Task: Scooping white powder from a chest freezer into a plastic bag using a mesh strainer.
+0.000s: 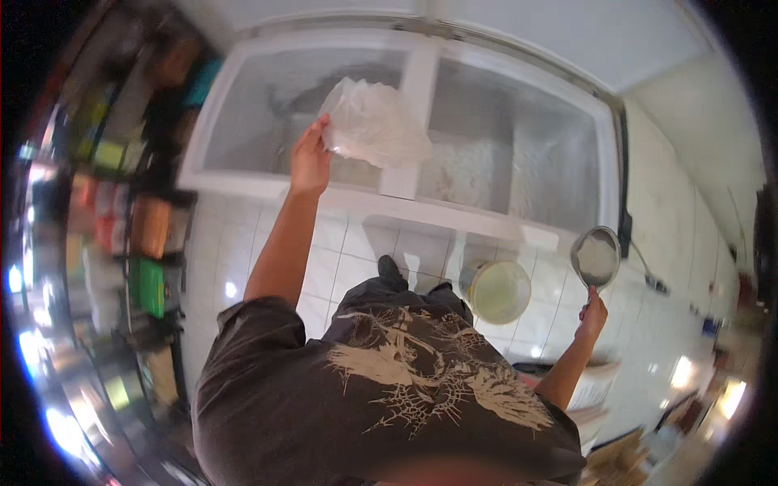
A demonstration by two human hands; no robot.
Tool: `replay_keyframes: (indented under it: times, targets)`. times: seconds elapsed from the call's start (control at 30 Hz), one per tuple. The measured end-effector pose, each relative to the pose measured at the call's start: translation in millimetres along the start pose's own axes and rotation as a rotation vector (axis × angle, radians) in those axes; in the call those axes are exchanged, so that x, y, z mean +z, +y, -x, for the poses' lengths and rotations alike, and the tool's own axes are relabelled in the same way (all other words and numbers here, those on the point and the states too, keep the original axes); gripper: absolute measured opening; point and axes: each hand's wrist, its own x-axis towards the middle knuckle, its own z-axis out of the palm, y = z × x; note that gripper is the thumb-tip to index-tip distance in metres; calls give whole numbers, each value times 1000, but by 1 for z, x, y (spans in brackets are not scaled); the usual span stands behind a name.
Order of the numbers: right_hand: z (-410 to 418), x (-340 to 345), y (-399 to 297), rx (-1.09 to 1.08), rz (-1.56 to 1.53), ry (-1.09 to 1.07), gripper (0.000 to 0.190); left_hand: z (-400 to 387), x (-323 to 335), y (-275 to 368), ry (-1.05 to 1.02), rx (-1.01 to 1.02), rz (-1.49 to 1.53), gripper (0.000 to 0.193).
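Observation:
My left hand [311, 159] pinches the edge of a translucent plastic bag [374, 124], which hangs over a long white-framed chest [401, 149]. Inside that bag there seems to be something whitish, though blur hides what it is. Off to the right, my right hand [592, 316] grips the handle of a round metal pan or dipper [596, 258]. A pale patch shows in the bowl of the metal vessel; I cannot tell whether it is contents or reflection. The vessel is held near the chest's front right corner.
A whitish plastic bucket [501, 293] stands on the tiled floor [331, 267] beside my feet. Blurred shelves with colourful goods [149, 285] line the left side. A cable with a plug or socket [656, 283] is at right. Pale panels [565, 36] rise behind the chest.

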Motion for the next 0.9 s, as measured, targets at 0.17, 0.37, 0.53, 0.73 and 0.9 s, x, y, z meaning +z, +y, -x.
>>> replay_keyframes:
  times: [0.17, 0.37, 0.53, 0.73, 0.9]
  targets:
    - [-17, 86, -79, -131, 2, -182, 35, -30, -63, 33, 122, 75, 38, 37]
    - [-9, 218, -165, -219, 41, -499, 36, -42, -110, 53, 277, 168, 5, 39]
    - [18, 346, -216, -233, 28, -727, 32, -39, -140, 50, 381, 160, 128, 32]
    - [75, 504, -256, -336, 92, -1023, 30, -69, -182, 46, 427, 124, 43, 30]
    - [137, 632, -257, -210, 49, -1036, 28, -103, -267, 76, 301, 90, -818, 19]
